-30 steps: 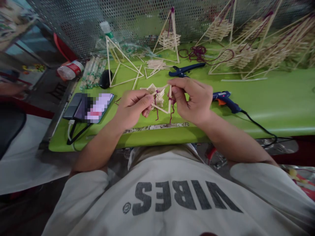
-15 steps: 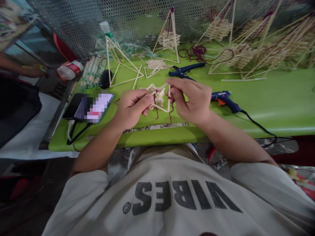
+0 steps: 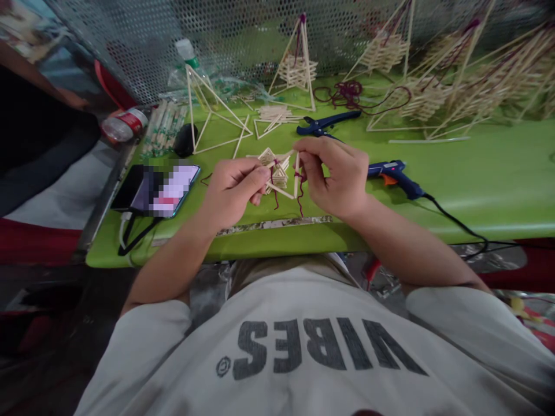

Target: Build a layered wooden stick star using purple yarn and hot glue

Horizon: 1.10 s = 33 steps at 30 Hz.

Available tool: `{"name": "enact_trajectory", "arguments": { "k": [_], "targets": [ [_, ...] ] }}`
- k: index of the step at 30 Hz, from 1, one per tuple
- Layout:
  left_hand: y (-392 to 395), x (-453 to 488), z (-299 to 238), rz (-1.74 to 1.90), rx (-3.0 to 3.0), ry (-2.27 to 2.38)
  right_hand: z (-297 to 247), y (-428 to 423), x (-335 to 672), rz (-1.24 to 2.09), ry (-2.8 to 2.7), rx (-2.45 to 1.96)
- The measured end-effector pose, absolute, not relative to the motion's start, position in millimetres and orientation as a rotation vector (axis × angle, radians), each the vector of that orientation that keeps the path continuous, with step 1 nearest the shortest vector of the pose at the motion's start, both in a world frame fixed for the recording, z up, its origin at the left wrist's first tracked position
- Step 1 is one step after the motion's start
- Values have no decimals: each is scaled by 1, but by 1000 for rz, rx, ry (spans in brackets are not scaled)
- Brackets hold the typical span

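Note:
Between my hands is a small triangle of wooden sticks [image 3: 284, 191] with dark red yarn [image 3: 300, 199] tied on it and loose ends hanging down. My left hand [image 3: 236, 188] is closed, thumb and fingers pinching the triangle's left corner. The fingertips of my right hand [image 3: 333, 170] pinch its upper right corner. Just behind the triangle, a stack of short sticks [image 3: 267, 155] rests on the table, partly covered by the triangle and my fingers. A blue glue gun [image 3: 396, 173] lies right of my right hand, and blue cutters [image 3: 325, 123] lie beyond it.
On the green table [image 3: 468, 185] are a phone [image 3: 177, 188], a stick pyramid frame [image 3: 210, 118], bundled sticks [image 3: 162, 130] and a plastic bottle [image 3: 191, 63]. Finished-looking stick pyramids [image 3: 299, 69] stand along the perforated metal panel [image 3: 243, 34]. A person in dark clothing [image 3: 39, 127] is at the left.
My right hand has shifted very slightly left, still pinching the triangle. The person at the left has moved further into view. My left hand stays nearly still.

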<state>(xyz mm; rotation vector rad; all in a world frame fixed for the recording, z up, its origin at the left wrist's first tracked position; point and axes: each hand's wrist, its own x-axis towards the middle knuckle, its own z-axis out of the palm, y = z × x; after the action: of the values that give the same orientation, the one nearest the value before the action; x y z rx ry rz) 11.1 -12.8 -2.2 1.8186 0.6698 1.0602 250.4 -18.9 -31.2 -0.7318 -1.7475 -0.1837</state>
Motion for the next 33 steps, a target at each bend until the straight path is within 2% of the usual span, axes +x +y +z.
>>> {"name": "enact_trajectory", "arguments": {
  "k": [8, 19, 29, 33],
  "targets": [
    [-10, 10, -3, 1081, 1798, 651, -30, -17, 252, -192, -1780, -601],
    [-14, 13, -1, 1061, 1786, 629, -32, -20, 249, -180, -1758, -728],
    [-12, 11, -1, 1078, 1794, 669, -29, -17, 254, -191, -1814, -570],
    [-13, 10, 0, 1079, 1840, 667, -28, -20, 255, -159, -1849, -656]
  ]
}}
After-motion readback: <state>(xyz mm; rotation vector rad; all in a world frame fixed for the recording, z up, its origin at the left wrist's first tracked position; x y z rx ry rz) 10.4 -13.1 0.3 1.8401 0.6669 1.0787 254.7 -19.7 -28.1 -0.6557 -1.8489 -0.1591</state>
